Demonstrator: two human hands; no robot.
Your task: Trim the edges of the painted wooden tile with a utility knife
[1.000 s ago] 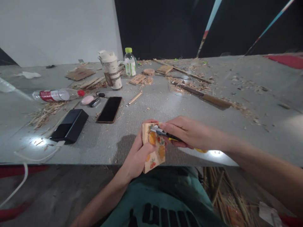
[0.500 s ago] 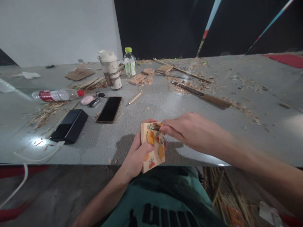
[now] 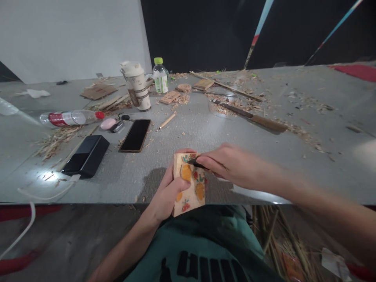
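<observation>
My left hand [image 3: 169, 194] is wrapped round a pale wooden block [image 3: 191, 192], thumb across its face and fingers behind. Orange and red fruit shapes with green leaves decorate that face. In my closed right hand [image 3: 221, 164] is a small dark carving knife [image 3: 194, 161]. Its tip lies against the upper part of the block, near the green and red marks. The fist hides most of the handle. The block is tilted over the table's front edge, close to my body.
A phone [image 3: 135, 136], a black box-shaped device [image 3: 85, 156] and a lying bottle [image 3: 72, 117] are on the left. Behind stand a cup [image 3: 138, 86] and a green-capped bottle [image 3: 160, 78]. A thin wooden-handled tool [image 3: 166, 122], a large chisel [image 3: 252, 117] and shavings lie farther back.
My right hand has turned and dropped slightly, so more of the dark knife shows. The block has shifted a little left and down in my left hand.
</observation>
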